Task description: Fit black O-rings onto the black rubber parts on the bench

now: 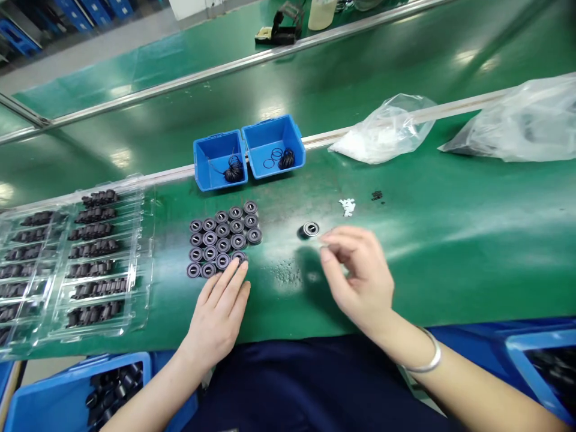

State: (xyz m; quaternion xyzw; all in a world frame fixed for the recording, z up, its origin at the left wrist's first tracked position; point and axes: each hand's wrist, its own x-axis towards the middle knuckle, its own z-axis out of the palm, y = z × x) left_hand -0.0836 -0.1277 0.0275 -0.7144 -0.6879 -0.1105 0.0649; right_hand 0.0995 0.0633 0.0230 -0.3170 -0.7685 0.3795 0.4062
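Note:
Several round black parts [223,245], each with a pale slot in its top, stand in a tight block of rows on the green bench. My left hand [218,318] lies at the block's lower right corner, fingers stretched out, the tips touching or just over a corner part. A single round black part [310,229] with a shiny ring on top stands apart to the right. Beside it my right hand [362,279] hovers, thumb and index finger brought together in a pinch. Whatever is between those fingertips, if anything, is too small to make out.
Clear trays [101,258] of black pieces lie at left. Two blue bins [220,161] hold black rings. Small white pieces [347,207] and black pieces [377,195] lie behind my right hand. Plastic bags [387,129] sit at back; blue crates [81,384] flank the front edge.

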